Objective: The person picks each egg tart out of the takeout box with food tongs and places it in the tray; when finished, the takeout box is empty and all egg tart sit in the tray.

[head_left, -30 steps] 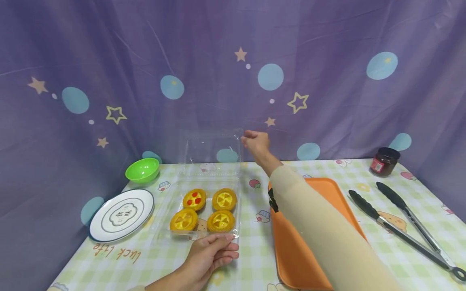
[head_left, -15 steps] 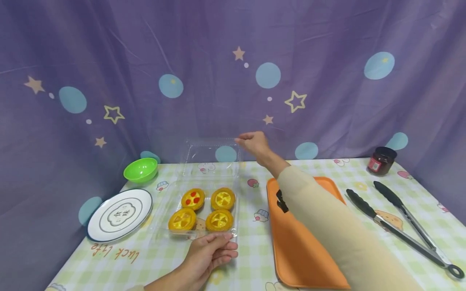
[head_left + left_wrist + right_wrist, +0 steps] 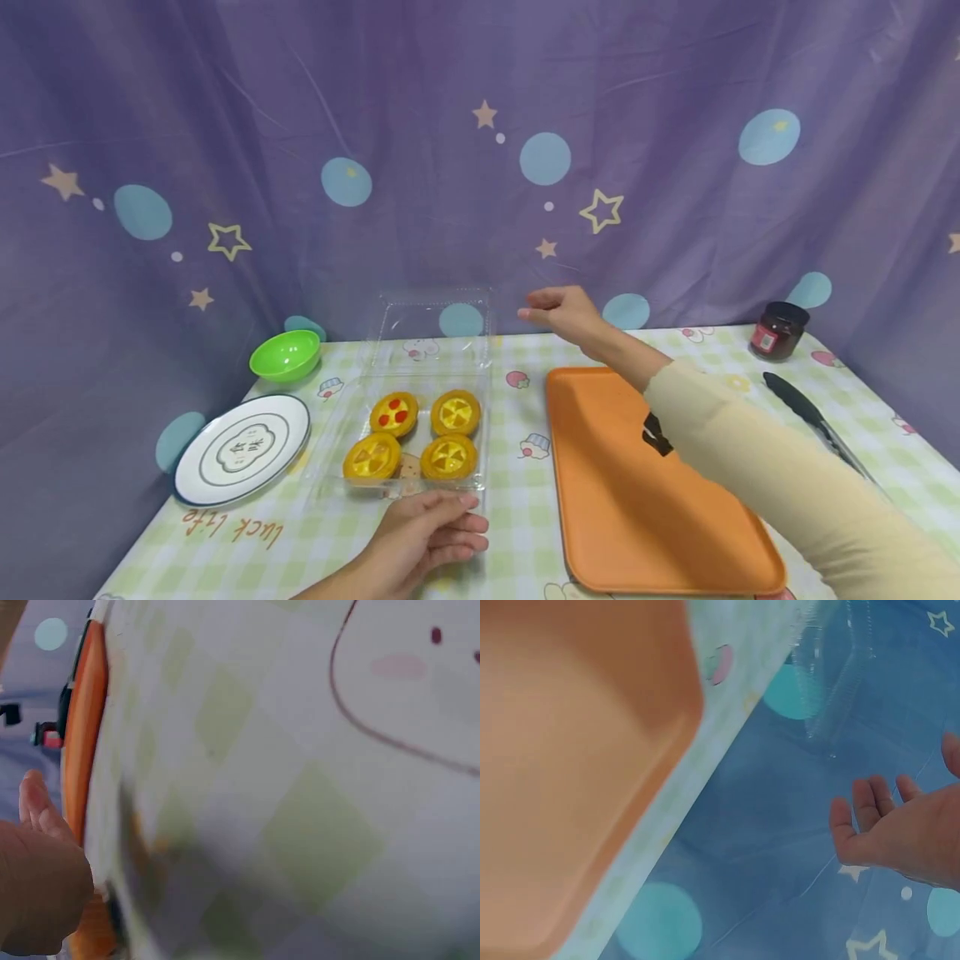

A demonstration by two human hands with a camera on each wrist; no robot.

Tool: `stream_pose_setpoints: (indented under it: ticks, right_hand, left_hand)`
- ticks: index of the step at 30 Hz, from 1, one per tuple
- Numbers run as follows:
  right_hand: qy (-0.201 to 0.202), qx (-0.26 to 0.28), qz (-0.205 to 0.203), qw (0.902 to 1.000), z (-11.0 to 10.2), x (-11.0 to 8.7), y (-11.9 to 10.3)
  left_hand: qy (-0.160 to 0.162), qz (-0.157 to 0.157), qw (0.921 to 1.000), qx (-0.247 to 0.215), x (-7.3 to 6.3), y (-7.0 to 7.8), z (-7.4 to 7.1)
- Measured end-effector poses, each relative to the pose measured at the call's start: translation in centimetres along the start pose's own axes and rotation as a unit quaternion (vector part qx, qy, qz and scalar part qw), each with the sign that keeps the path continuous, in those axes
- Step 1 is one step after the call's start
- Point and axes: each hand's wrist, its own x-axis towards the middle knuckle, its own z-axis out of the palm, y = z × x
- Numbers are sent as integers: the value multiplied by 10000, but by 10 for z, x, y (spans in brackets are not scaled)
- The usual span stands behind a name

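Note:
A clear plastic clamshell box point(image 3: 483, 392) stands with its lid point(image 3: 427, 329) raised at the back. Several round yellow egg tarts point(image 3: 451, 457) sit in its base, one topped with red pieces. Just in front of the box's near right corner is my left hand point(image 3: 423, 533), fingers relaxed and gripping nothing visible; whether it touches the rim is hard to tell. My right hand point(image 3: 566, 317) hovers to the right of the lid, apart from it. In the right wrist view, the right hand point(image 3: 915, 832) is loosely spread with nothing in it, and the lid point(image 3: 840, 675) shows beyond.
Under the right forearm lies an orange tray point(image 3: 600, 500). To the left are a white plate point(image 3: 243, 450) and a green bowl point(image 3: 287, 357). A dark jar point(image 3: 780, 332) stands far right, near tongs point(image 3: 798, 404) partly covered by the sleeve. A purple curtain point(image 3: 450, 208) hangs behind.
My right hand has let go of the lid's corner and moved right, away from it. The lid has tipped slightly further back. The left hand has shifted little.

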Motion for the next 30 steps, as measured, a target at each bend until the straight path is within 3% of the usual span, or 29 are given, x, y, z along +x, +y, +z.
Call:
stream_pose_setpoints:
  ticks: [4,8,14,20,23,25,30]
  right_hand:
    - [-112,-135,9,9998,-16,-18,9]
    - [-216,-201,-60,9995,-30,-33,17]
    - [-272,-371,-27,9989,-47,-52,23]
    - [-155,-530,156,9984,-67,-75,36]
    - [48,-623,117,9980,-80,-87,45]
    - [182,-766,125,9968,-89,-96,53]
    - [349,-1314,189,9905,-110,-118,75]
  left_hand:
    - [3,243,9997,16,-7,16,-8]
    - [202,499,9985,-17,-10,32,-20]
    - [789,855,9932,39,-9,46,-35]
    - [1504,1251,9804,253,-8,55,-51]
    - [1955,1432,9674,743,-9,63,-66]
    - [2360,1501,9518,1258,-11,67,-77]
    - [3372,1319,8939,2643,-15,71,-103]
